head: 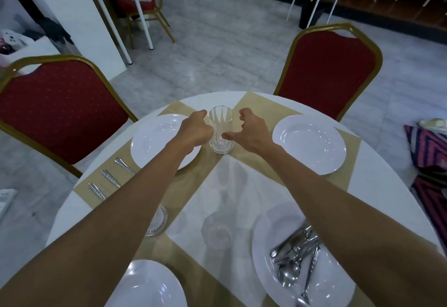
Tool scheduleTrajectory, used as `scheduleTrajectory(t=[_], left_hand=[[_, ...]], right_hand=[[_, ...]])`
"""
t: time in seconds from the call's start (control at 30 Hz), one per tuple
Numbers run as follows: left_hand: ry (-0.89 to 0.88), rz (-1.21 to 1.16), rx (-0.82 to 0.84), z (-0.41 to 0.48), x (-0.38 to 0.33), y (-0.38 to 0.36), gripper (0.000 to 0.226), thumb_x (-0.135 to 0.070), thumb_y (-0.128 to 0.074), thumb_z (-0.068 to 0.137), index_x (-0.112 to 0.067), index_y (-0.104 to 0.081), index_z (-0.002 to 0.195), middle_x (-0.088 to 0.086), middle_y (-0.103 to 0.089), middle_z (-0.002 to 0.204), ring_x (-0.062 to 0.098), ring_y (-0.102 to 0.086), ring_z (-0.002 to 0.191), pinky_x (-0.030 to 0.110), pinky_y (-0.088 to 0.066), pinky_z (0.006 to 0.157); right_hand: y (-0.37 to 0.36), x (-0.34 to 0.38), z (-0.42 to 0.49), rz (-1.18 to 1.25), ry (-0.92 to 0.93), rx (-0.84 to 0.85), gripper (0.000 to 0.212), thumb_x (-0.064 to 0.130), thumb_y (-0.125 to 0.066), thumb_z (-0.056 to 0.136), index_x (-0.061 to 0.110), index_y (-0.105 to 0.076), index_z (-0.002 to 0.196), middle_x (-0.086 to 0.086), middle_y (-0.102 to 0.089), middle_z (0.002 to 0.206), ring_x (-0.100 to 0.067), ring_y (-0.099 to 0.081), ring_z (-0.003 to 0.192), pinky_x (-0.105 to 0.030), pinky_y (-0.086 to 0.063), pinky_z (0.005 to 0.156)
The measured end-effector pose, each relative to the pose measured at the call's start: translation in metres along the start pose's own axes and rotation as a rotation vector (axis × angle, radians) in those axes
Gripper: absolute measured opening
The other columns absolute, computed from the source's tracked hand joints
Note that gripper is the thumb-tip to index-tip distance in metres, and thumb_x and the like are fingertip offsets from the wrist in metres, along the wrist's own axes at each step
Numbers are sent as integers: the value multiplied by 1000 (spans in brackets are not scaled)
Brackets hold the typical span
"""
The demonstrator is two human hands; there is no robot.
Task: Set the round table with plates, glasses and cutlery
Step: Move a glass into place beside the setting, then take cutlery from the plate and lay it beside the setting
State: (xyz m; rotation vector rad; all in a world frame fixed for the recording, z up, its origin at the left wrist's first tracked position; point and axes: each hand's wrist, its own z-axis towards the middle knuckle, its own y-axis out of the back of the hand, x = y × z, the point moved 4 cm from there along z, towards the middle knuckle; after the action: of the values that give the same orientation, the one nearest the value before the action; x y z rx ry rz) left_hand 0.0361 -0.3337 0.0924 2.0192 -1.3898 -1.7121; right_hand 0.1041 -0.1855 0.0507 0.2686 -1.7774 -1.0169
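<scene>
- The round white table (242, 186) fills the lower part of your view, with two red padded chairs with gold frames pushed up to its far side, one at the left (60, 108) and one at the right (331, 70)
- Beige woven placemats (198, 173) fan out from the middle of the table, one under each setting
- Four round white plates sit on the mats: far left (154, 137), far right (312, 144), near right (271, 229) and near left (150, 285)
- Both your bare arms reach across to the far side
- Your left hand (196, 130) has its fingers curled in, right against the left side of the glass; you cannot tell whether it grips it
- Your right hand (251, 132) is spread like a claw, fingers apart, thumb tip at the glass's right side, forefinger clear of it
- The tall clear faceted glass (221, 132) stands upright between the two far plates, where their mats meet
- A second clear glass (217, 231) stands near the table's middle, and a third (158, 222) peeks out from under your left forearm
- A heap of steel cutlery (295, 253) lies on the near right plate
- Three steel handles (108, 178) lie side by side on the far left mat, beside its plate
</scene>
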Motion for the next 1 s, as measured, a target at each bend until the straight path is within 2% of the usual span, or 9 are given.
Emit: scheduleTrajectory(t=[0.1,0.2,0.27,0.3,0.37,0.57,0.63,0.77,1.0], left_hand=[[-7,31,-18,-15,-10,4,63,-4,-45,92,-14,-30,152,10,-40,152,27,-42,135,26,-36,86],[11,83,-36,-33,-22,7,51,-7,-52,90,-8,-44,140,10,-51,135,29,-50,117,29,-37,81],[-17,106,-23,-47,-28,3,22,-9,-55,88,-12,-57,109,2,-54,106,27,-51,104,30,-38,79],[-41,125,-12,-58,-32,1,10,-9,-56,86,-18,-55,88,0,-52,94,26,-50,98,30,-39,79],[-104,171,16,-77,-40,-10,16,-9,-57,84,-21,-50,75,3,-52,89,24,-50,92,30,-42,78],[-264,252,175,-149,-66,-71,12,-11,-59,82,-21,-59,88,2,-57,89,21,-54,83,30,-45,74],[-287,274,279,-172,-64,-102,13,-13,-64,81,-12,-71,92,6,-69,89,24,-63,84,32,-52,79],[-213,311,419,-190,-38,-161,18,-13,-67,79,-3,-74,92,17,-74,100,26,-70,92,38,-58,86],[-128,207,275,-178,-10,-207,30,-1,-66,77,-2,-74,105,12,-73,110,25,-63,111,26,-49,94]], right_hand=[[12,-7,-17,26,-22,-14,87,40,-84,75,10,-39,143,-8,-55,139,-27,-57,119,-44,-50,97],[29,-15,-43,21,-31,-55,78,36,-81,79,9,-42,142,-8,-56,137,-27,-58,119,-43,-50,98],[39,-23,-67,16,-49,-84,69,35,-78,80,10,-49,138,-5,-59,133,-25,-60,114,-40,-50,97],[43,-28,-81,22,-64,-95,64,34,-78,80,11,-52,135,-3,-61,130,-23,-61,112,-39,-50,97],[51,-41,-108,23,-102,-107,53,33,-76,81,14,-59,127,0,-63,123,-20,-62,107,-33,-48,94],[73,-79,-198,13,-169,-199,34,20,-72,85,8,-67,116,-5,-65,114,-21,-63,95,-17,-33,78],[70,-100,-229,64,-232,-248,31,15,-71,83,9,-69,113,-5,-66,112,-21,-64,93,-14,-31,76],[49,-140,-271,68,-350,-206,20,13,-63,87,18,-74,104,-2,-72,104,-17,-65,89,-20,-38,74],[22,-175,-303,112,-387,-182,19,19,-63,90,20,-75,104,-2,-74,105,-21,-67,97,-30,-49,83]])
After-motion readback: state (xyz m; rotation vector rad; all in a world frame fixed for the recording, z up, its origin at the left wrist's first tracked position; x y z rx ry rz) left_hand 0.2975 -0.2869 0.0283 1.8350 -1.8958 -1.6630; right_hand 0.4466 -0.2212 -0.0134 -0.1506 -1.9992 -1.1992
